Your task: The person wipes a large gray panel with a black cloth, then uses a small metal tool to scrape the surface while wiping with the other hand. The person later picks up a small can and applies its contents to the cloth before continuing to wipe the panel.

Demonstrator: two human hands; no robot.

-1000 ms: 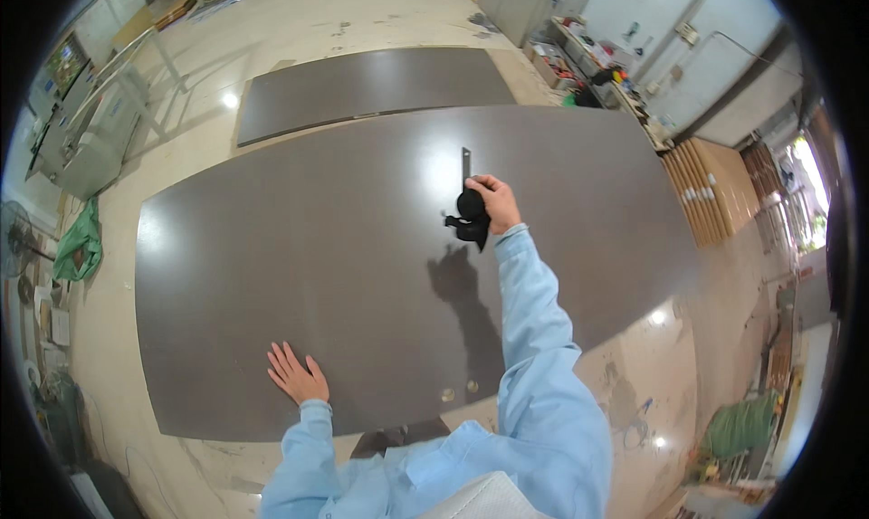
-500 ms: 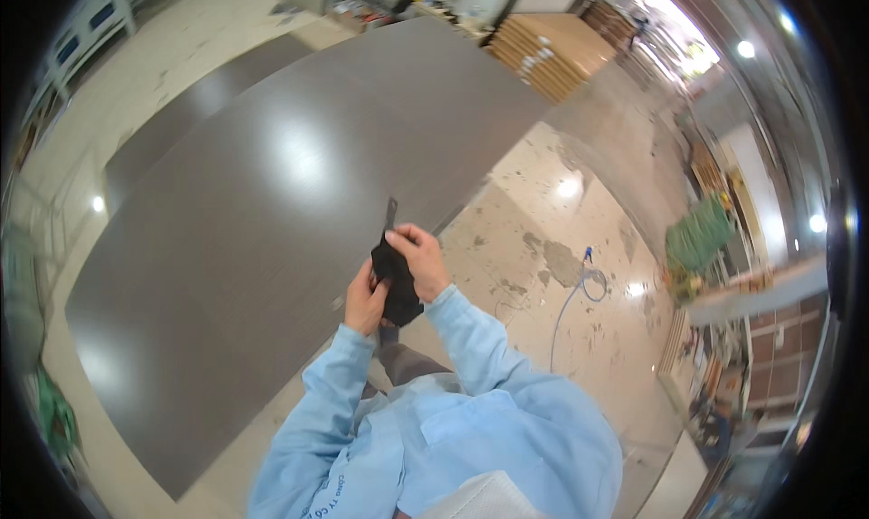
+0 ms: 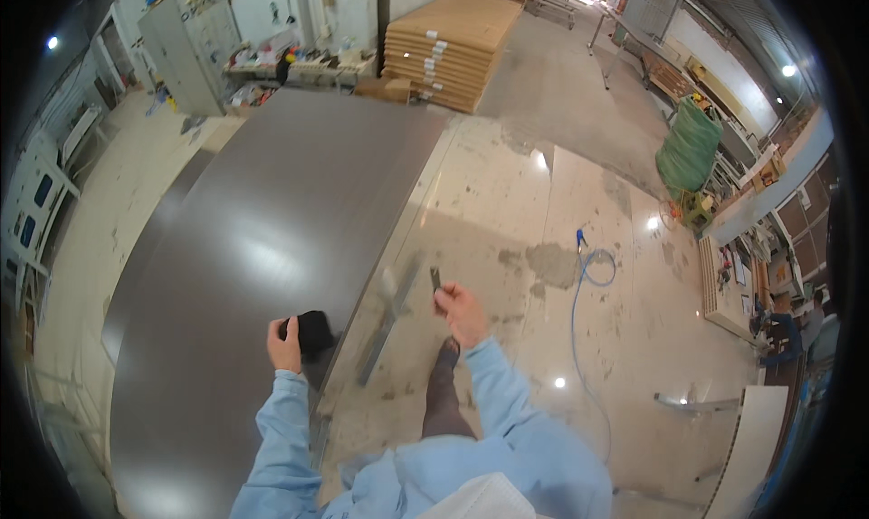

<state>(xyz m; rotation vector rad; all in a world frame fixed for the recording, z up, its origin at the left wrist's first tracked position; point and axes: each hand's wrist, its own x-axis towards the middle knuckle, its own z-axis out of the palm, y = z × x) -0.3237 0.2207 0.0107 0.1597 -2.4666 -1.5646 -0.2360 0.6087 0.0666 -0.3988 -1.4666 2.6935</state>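
Your left hand (image 3: 283,345) grips a small black block-shaped object (image 3: 313,333) over the big dark glossy panel (image 3: 244,247); your right hand (image 3: 462,313) pinches a thin dark blade-like strip (image 3: 435,279) over the floor.

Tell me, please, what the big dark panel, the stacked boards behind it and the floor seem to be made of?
The dark panel looks like a laminated or coated board, grey-brown and semi-gloss: lamps mirror softly on it. The stacked boards look like raw wood-fibre or plywood sheets, matt tan with layered edges. The floor seems polished stone or terrazzo tile, glossy with joints, stained in patches.
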